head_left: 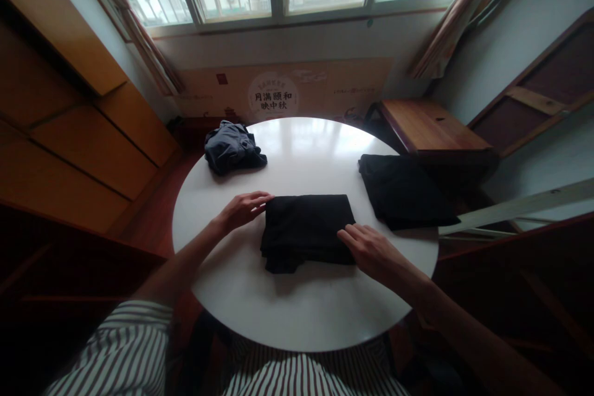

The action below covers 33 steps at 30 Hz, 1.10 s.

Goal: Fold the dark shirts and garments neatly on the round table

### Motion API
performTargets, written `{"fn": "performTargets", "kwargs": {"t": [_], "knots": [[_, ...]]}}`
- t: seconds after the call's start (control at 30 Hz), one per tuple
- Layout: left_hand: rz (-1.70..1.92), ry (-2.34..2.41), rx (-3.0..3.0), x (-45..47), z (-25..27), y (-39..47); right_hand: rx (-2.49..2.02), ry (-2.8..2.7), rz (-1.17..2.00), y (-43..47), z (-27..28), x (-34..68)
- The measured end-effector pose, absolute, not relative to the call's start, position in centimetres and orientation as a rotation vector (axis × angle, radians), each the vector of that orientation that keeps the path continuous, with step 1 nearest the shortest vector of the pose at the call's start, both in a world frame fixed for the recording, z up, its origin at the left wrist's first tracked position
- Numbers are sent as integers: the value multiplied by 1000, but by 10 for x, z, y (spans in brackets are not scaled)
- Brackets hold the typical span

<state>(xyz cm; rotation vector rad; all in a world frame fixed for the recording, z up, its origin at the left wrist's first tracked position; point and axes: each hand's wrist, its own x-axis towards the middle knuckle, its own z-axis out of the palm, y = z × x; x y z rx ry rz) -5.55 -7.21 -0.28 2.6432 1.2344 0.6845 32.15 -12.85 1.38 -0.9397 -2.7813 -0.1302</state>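
Observation:
A folded black garment (304, 229) lies in the middle of the round white table (297, 309). My left hand (244, 208) rests flat on the table, fingertips touching the garment's upper left corner. At the garment's right edge my right hand (369, 249) lies with its fingers spread on the cloth. Neither hand grips anything.
A crumpled grey-blue garment (233, 147) sits at the table's far left. A second folded black garment (404, 192) lies at the right edge. Behind stand a wooden side table (431, 127), a printed cardboard panel (273, 96) and windows. Wooden furniture flanks both sides.

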Motion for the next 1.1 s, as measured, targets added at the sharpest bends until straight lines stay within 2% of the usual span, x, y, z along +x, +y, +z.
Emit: {"fn": "performTargets", "kwargs": {"t": [0.23, 0.43, 0.6, 0.77, 0.97, 1.1], "knots": [[846, 1256, 2504, -54, -24, -70, -810, -2844, -4, -138, 7, 334], [877, 1259, 2477, -51, -24, -69, -777, -2824, 171, -137, 34, 321], [855, 1241, 2467, -49, -20, -72, -777, -2757, 98, -131, 56, 251], [874, 1217, 2518, -55, -28, -69, -884, -2852, 62, -129, 49, 177], [948, 1221, 2632, -58, -34, -63, -520, -3050, 91, -130, 29, 164], [929, 1208, 2619, -56, -32, -63, -489, -3061, 84, -135, 23, 168]]}}
